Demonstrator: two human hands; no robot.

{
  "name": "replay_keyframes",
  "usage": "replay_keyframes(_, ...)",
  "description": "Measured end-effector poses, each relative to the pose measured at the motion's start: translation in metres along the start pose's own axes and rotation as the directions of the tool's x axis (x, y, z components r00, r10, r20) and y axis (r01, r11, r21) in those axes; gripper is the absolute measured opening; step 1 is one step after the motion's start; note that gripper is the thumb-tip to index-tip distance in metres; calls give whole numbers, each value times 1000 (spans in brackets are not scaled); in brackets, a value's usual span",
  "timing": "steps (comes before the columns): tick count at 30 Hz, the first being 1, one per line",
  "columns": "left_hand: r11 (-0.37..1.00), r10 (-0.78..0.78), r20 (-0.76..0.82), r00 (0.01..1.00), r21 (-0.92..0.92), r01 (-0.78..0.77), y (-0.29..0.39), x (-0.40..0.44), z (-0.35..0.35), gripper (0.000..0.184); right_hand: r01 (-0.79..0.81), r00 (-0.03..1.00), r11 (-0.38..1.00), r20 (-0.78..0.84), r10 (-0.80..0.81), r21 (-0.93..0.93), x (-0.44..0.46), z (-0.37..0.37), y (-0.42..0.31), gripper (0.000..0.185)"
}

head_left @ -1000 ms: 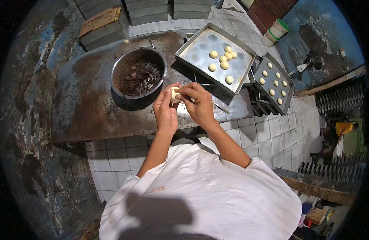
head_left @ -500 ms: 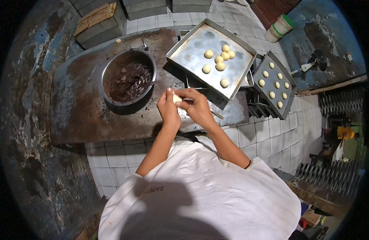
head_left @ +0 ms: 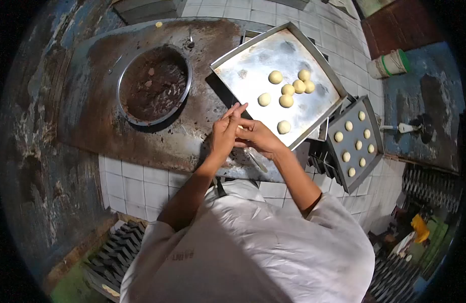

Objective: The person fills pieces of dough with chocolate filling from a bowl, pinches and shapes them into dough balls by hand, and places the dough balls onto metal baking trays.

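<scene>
A small pale piece of dough [head_left: 240, 128] is between my two hands, mostly covered by fingers. My left hand [head_left: 224, 135] cups it from the left, its fingers pointing up toward the tray. From the right, my right hand [head_left: 260, 137] presses its thumb and fingers on the same piece. Just beyond them lies a large metal tray [head_left: 253, 60] with several pale yellow dough balls [head_left: 287, 101] on it. To the left stands a round metal bowl [head_left: 142, 122] holding a dark brown, crumbly filling [head_left: 157, 96]. Below my right hand rests a flat-bladed metal utensil [head_left: 256, 160].
A darker tray [head_left: 350, 140] with several small dough pieces sits on a rack at the right. The worn table [head_left: 91, 116] bears brown smears and crumbs. A white bucket with a green lid [head_left: 393, 63] is at the upper right. Stacked metal containers [head_left: 147, 11] stand behind the table.
The view has shifted and turned, so bowl and trays appear displaced. My left fingers have straightened, and the dough between my hands shows less. The utensil is now more visible.
</scene>
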State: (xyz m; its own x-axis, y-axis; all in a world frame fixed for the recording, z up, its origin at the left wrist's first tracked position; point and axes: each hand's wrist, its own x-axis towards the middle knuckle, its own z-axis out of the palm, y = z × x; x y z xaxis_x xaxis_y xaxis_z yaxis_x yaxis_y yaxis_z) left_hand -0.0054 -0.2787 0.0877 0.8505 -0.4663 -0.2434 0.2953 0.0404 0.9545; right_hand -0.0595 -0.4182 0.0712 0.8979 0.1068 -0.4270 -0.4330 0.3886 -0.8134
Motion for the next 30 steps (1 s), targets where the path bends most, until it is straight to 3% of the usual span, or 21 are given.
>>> replay_keyframes(2,962,168,57,984,210,-176,-27,13,-14,43,-155,974,986,158,162,-57,19,-22,-16,39)
replay_keyframes(3,962,168,41,985,212,-173,-23,11,-24,43,-55,980,985,178,84,-161,36,-34,-23,40)
replay_keyframes(4,975,175,-73,982,149,-163,-15,1,-30,43,40,995,894,95,3,-446,55,-47,-32,43)
replay_keyframes(5,984,173,-186,967,85,-159,-12,-10,-39,43,104,994,713,42,-104,-693,75,-58,-42,46)
replay_keyframes(7,984,115,-314,943,165,-65,-25,-27,-72,45,123,917,321,-17,-398,-939,113,-77,-42,62)
replay_keyframes(8,968,89,-379,921,250,10,-31,-42,-86,45,126,919,322,-11,-393,-938,134,-94,-25,62)
replay_keyframes(9,941,71,-442,894,327,87,-38,-61,-100,45,186,854,88,117,-507,-979,159,-119,4,68)
replay_keyframes(10,987,4,-504,864,142,79,-63,-83,-121,45,214,767,-156,265,-584,-964,177,-138,32,75)
replay_keyframes(11,998,-67,-549,833,-42,53,-83,-103,-138,45,184,836,-60,188,-515,-981,186,-147,52,79)
replay_keyframes(13,998,-63,-609,791,-36,52,-78,-136,-145,43,90,892,-179,159,-422,-980,176,-134,36,70)
replay_keyframes(14,997,-74,-663,745,-45,59,-75,-151,-146,42,91,890,-175,159,-427,-980,180,-127,18,70)
replay_keyframes(15,996,-88,-713,696,-57,68,-74,-165,-144,40,8,934,-107,46,-355,-994,188,-122,-2,67)
replay_keyframes(16,995,-101,-756,646,-70,73,-74,-170,-143,39,-27,898,-52,-2,-440,-998,201,-120,-4,64)
replay_keyframes(17,995,-100,-752,652,-67,75,-78,-171,-143,39,-52,853,10,-50,-520,-999,215,-118,-6,61)
replay_keyframes(19,989,-143,-755,640,-129,70,-85,-176,-141,35,-57,711,-92,24,-703,-994,246,-123,30,63)
replay_keyframes(20,989,-143,-748,648,-126,73,-84,-175,-137,35,-125,764,-76,-46,-644,-989,249,-121,40,65)
replay_keyframes(22,991,-121,-731,671,-125,43,-75,-162,-134,30,-35,754,-24,-11,-656,-999,250,-121,33,69)
replay_keyframes(25,990,-101,-677,729,-139,8,-69,-144,-130,26,33,872,145,-43,-488,-989,236,-137,14,69)
replay_keyframes(27,988,-94,-674,733,-154,-15,-67,-129,-124,25,168,623,38,77,-778,-985,204,-157,1,49)
replay_keyframes(29,990,-77,-595,800,-139,-7,-64,-116,-120,27,-194,574,33,-141,-807,-981,144,-142,-32,42)
replay_keyframes(30,987,-96,-578,811,-159,4,-64,-107,-115,27,-204,564,30,-143,-813,-979,137,-147,-29,42)
